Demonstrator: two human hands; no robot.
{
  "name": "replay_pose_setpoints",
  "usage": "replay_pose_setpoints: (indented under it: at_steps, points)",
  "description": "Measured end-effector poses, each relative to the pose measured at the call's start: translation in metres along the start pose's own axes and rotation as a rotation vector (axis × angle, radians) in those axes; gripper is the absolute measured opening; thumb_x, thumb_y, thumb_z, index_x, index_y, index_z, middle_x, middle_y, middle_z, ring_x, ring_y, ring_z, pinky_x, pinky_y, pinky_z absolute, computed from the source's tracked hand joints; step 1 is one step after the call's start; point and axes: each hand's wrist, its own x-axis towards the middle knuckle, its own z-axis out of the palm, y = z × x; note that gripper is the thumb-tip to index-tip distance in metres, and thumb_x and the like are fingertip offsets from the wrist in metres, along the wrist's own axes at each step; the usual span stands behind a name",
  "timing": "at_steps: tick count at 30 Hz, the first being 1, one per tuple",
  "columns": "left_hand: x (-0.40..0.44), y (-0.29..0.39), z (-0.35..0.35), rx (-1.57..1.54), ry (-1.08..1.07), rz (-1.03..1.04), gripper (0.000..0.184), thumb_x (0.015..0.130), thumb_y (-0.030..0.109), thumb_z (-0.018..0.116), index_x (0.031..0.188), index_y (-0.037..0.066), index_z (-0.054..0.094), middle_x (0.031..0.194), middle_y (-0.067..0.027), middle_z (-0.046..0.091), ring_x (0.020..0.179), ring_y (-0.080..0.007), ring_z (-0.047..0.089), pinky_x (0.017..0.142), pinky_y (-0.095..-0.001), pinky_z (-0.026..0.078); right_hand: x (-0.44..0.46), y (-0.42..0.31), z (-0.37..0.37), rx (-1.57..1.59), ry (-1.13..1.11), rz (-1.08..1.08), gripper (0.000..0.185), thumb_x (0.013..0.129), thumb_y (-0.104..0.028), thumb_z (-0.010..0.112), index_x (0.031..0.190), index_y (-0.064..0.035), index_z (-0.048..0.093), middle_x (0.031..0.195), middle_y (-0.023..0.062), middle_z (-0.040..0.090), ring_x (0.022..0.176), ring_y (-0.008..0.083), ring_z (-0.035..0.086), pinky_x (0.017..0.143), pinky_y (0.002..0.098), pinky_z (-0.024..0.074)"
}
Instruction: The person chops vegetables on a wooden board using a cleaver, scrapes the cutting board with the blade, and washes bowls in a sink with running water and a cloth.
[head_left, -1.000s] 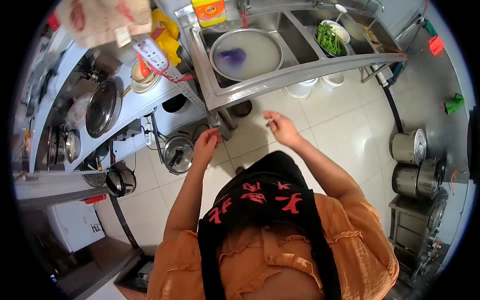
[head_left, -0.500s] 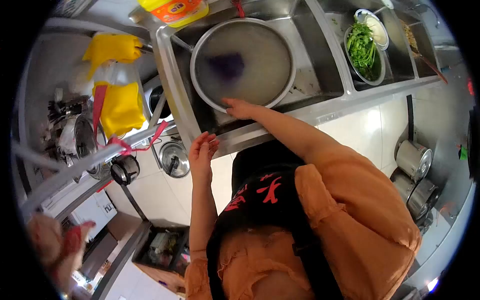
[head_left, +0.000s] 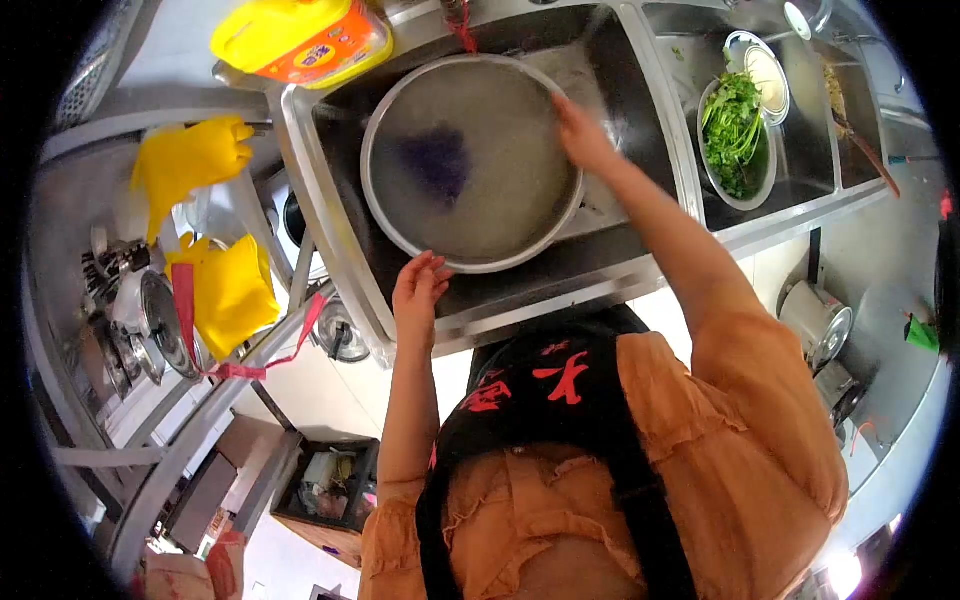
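Observation:
A large round metal basin (head_left: 372,190) stands in the left sink bowl, filled with cloudy water. In that water lies a dark purple piece (head_left: 437,165), perhaps a cloth or scrubber; its kind is unclear. My right hand (head_left: 588,138) is on the basin's right rim, its fingers bent over the edge and slightly blurred. At the lower left rim is my left hand (head_left: 420,288), palm partly up, with fingers loosely curled and a little apart. Its fingertips are close to the rim; contact there is hard to make out.
A yellow jug (head_left: 310,42) stands behind the sink. The neighbouring sink bowl contains a bowl of green herbs (head_left: 732,130) and a white bowl (head_left: 768,82). Yellow gloves (head_left: 228,300) hang at the left. Metal pots (head_left: 815,320) stand low at the right.
My right hand has moved from the basin's near edge to its right rim. My left hand is now closer to the lower left rim. The view has shifted.

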Motion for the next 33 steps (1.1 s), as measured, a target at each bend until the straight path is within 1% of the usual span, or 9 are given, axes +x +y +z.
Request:
replay_pose_setpoints:
  at_steps: [5, 7, 11, 16, 19, 21, 23, 26, 33]
  points:
    - [0.012, 0.002, 0.017, 0.045, -0.041, -0.072, 0.032, 0.092, 0.014, 0.048, 0.122, 0.002, 0.047, 0.114, -0.0122, 0.057, 0.095, -0.0183, 0.059, 0.081, -0.0278, 0.048, -0.080, -0.061, 0.095, -0.037, -0.800, -0.037, 0.049, 0.080, -0.015, 0.052, 0.129, -0.0128, 0.048, 0.124, 0.0191, 0.052, 0.109, 0.0351, 0.052, 0.095, 0.0438, 0.0398]
    - [0.013, 0.001, 0.019, 0.060, -0.053, -0.072, 0.032, 0.092, 0.014, 0.048, 0.122, 0.003, 0.047, 0.113, -0.0122, 0.058, 0.095, -0.0182, 0.059, 0.081, -0.0276, 0.048, -0.090, -0.036, 0.147, 0.022, -0.875, -0.327, 0.046, 0.080, -0.016, 0.053, 0.126, -0.0150, 0.051, 0.122, 0.0174, 0.053, 0.108, 0.0355, 0.052, 0.095, 0.0448, 0.0398]
    - [0.014, 0.003, 0.016, 0.066, -0.046, -0.097, 0.031, 0.092, 0.015, 0.048, 0.122, 0.004, 0.048, 0.113, -0.0120, 0.058, 0.096, -0.0185, 0.059, 0.081, -0.0284, 0.048, -0.003, -0.041, 0.114, 0.131, -0.746, -0.068, 0.043, 0.084, -0.018, 0.056, 0.125, -0.0106, 0.050, 0.117, 0.0119, 0.058, 0.104, 0.0253, 0.055, 0.090, 0.0399, 0.0440]
    - [0.022, -0.003, 0.011, -0.048, -0.007, -0.172, 0.035, 0.091, 0.017, 0.051, 0.123, 0.005, 0.046, 0.119, -0.0127, 0.054, 0.098, -0.0204, 0.058, 0.083, -0.0313, 0.048, 0.068, -0.028, 0.033, -0.205, 0.124, 0.000, 0.033, 0.084, -0.017, 0.048, 0.115, -0.0095, 0.058, 0.109, 0.0160, 0.060, 0.100, 0.0311, 0.058, 0.085, 0.0429, 0.0468]
    - [0.034, -0.006, 0.011, -0.201, 0.025, -0.237, 0.043, 0.090, 0.019, 0.054, 0.128, 0.006, 0.041, 0.120, -0.0132, 0.053, 0.102, -0.0227, 0.056, 0.087, -0.0367, 0.046, 0.052, -0.065, 0.047, -0.295, -0.300, -0.099, 0.034, 0.083, -0.015, 0.050, 0.116, -0.0081, 0.057, 0.115, 0.0183, 0.057, 0.104, 0.0326, 0.056, 0.088, 0.0418, 0.0452]
    - [0.040, 0.004, 0.019, -0.289, -0.015, -0.253, 0.053, 0.089, 0.022, 0.055, 0.134, 0.007, 0.032, 0.127, -0.0155, 0.046, 0.110, -0.0270, 0.051, 0.091, -0.0429, 0.043, 0.044, -0.058, 0.087, -0.328, -0.157, -0.465, 0.039, 0.082, -0.015, 0.054, 0.120, -0.0092, 0.054, 0.122, 0.0203, 0.052, 0.112, 0.0345, 0.050, 0.094, 0.0446, 0.0415]
    - [0.047, 0.015, 0.030, -0.335, 0.060, -0.292, 0.058, 0.089, 0.028, 0.053, 0.138, 0.009, 0.026, 0.135, -0.0174, 0.036, 0.116, -0.0331, 0.045, 0.095, -0.0475, 0.040, 0.031, -0.073, 0.114, -0.302, -0.127, -0.129, 0.053, 0.078, -0.023, 0.063, 0.127, -0.0131, 0.048, 0.129, 0.0187, 0.046, 0.124, 0.0348, 0.038, 0.097, 0.0533, 0.0357]
    - [0.072, 0.022, 0.043, -0.412, 0.203, -0.435, 0.058, 0.089, 0.042, 0.048, 0.136, 0.012, 0.032, 0.131, -0.0170, 0.041, 0.111, -0.0331, 0.048, 0.094, -0.0494, 0.040, 0.021, -0.054, 0.180, 0.132, -0.320, 0.124, 0.040, 0.078, -0.024, 0.060, 0.115, -0.0095, 0.055, 0.105, 0.0197, 0.060, 0.101, 0.0365, 0.055, 0.087, 0.0457, 0.0446]
    - [0.125, -0.003, 0.023, -0.729, -0.195, -0.194, 0.052, 0.089, 0.051, 0.037, 0.117, 0.011, 0.053, 0.116, -0.0102, 0.054, 0.101, -0.0270, 0.055, 0.089, -0.0417, 0.044, -0.068, -0.198, 0.079, 0.568, -0.380, 0.053, 0.021, 0.080, -0.019, 0.054, 0.091, -0.0017, 0.056, 0.085, 0.0224, 0.060, 0.083, 0.0380, 0.059, 0.070, 0.0413, 0.0453]
